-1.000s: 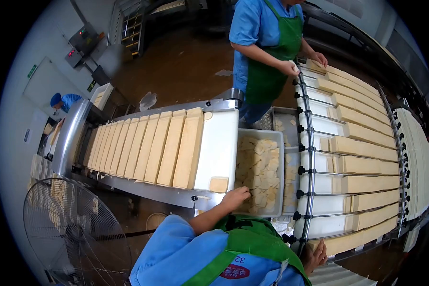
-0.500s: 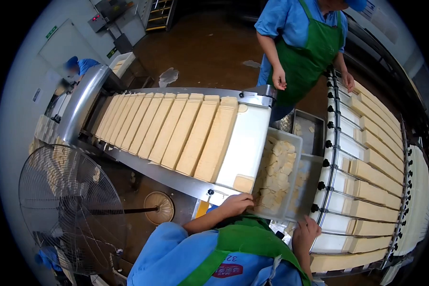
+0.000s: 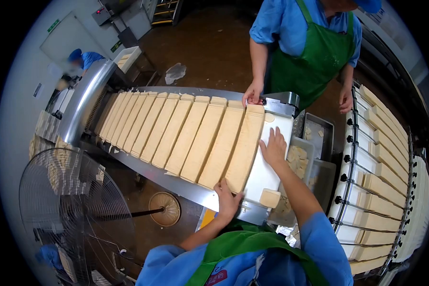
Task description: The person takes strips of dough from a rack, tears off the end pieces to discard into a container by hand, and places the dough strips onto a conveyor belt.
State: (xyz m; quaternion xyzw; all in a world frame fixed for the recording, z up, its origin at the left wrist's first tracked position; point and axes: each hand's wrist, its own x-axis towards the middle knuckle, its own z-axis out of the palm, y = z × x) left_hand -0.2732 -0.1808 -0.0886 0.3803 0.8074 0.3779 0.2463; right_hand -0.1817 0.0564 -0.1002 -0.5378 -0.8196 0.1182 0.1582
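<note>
Long pale stacks of thin dough-like sheets lie side by side on a conveyor. My left hand (image 3: pixel 228 199) touches the near end of the last stack (image 3: pixel 245 150), fingers bent around its corner. My right hand (image 3: pixel 274 148) lies spread on the white belt (image 3: pixel 257 177), beside that stack's right long side, fingertips close to it. At the stack's far end is a co-worker's hand (image 3: pixel 253 94). A small square piece (image 3: pixel 270 198) sits at the belt's near right corner, and a rounded scrap (image 3: pixel 270 117) near the far end.
Right of the belt stands a bin (image 3: pixel 298 159) of loose pieces, partly hidden by my right arm. Metal trays (image 3: pixel 319 136) adjoin it. A second conveyor (image 3: pixel 348 190) with divider rods carries more stacks. A co-worker (image 3: pixel 310 57) stands opposite; a fan (image 3: pixel 76 209) stands at left.
My right hand has moved from the second conveyor onto the white belt. My left hand has reached the last stack's near end. The co-worker's hand has come to its far end.
</note>
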